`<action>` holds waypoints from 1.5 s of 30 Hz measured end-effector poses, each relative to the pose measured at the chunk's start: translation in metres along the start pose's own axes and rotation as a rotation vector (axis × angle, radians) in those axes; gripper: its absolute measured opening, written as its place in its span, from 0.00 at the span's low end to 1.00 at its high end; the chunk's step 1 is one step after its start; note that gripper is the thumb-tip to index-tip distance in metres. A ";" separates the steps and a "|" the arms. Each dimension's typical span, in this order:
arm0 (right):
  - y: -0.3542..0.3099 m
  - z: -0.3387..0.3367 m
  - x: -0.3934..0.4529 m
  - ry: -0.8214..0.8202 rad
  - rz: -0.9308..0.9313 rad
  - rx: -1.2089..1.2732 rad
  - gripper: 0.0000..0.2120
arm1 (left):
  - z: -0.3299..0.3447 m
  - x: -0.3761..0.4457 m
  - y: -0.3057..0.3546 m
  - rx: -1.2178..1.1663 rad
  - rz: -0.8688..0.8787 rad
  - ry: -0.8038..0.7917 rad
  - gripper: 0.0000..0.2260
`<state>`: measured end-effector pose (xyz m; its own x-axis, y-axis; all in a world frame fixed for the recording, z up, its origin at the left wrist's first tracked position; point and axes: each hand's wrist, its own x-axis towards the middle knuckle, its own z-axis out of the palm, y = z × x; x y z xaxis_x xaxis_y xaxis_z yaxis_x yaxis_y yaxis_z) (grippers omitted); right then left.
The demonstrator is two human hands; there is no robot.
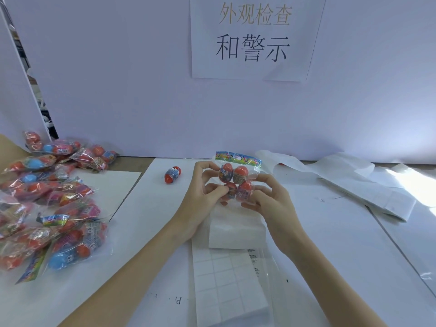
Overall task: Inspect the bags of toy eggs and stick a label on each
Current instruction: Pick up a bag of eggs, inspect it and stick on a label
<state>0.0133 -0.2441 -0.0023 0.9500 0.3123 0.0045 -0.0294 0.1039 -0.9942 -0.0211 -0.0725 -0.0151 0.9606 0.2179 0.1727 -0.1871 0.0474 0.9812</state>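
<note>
A: What surface and room does the person work in?

B: A white paper-covered table [330,232] backed by a pale wall, on which hangs a paper sign [253,37] printed with large characters. Taking the held bag [237,179] as the landmark, the sign is straight above it and farther back.

A: How many of each thing?

B: One bag is held, with four toy eggs inside, two above two, under a colourful header card. One loose egg [173,174] lies just left of that bag. A heap of bags [50,201] sits well to its left; the number cannot be told. One label sheet [226,279] with a grid lies below it, nearer the person. Crumpled white paper [354,182] lies to its right.

A: And the hands?

B: Both forearms reach up from the near edge. The left hand [204,192] grips the bag's left side, fingers curled round it. The right hand [271,199] pinches the right side, fingers bent against the plastic. The bag stands upright, lifted above the table.
</note>
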 end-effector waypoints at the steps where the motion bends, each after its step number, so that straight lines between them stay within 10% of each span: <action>1: 0.000 0.000 0.000 -0.008 -0.001 0.008 0.14 | -0.001 0.000 0.000 -0.003 -0.005 -0.003 0.17; 23: -0.008 -0.007 -0.004 -0.256 -0.138 -0.064 0.15 | 0.000 -0.001 0.002 0.289 0.123 0.036 0.27; 37: 0.006 -0.002 -0.001 -0.138 -0.281 -0.487 0.23 | 0.001 0.005 0.014 -0.337 -0.030 0.148 0.19; 45: 0.022 -0.008 0.010 0.057 -0.373 -0.932 0.09 | -0.016 0.004 0.010 0.264 0.293 0.208 0.24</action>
<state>0.0245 -0.2466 -0.0248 0.8631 0.3625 0.3516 0.5049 -0.6022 -0.6184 -0.0223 -0.0553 -0.0063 0.8080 0.3776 0.4522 -0.3606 -0.2899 0.8865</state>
